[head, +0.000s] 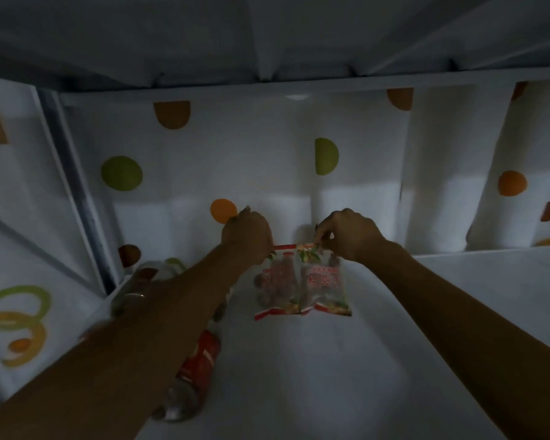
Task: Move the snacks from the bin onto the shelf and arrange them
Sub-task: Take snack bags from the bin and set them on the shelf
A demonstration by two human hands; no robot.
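White shelf (331,376), red-lettered snack packets (302,284)

On the shelf (331,369), midway across and near the back wall (251,154), the left packet (275,284) and the right packet (324,282) are upright side by side, touching. The left hand (246,235) grips the left packet's top edge and the right hand (351,235) pinches the right packet's. To their left lie a near bottle (194,376) and a far bottle (140,281).
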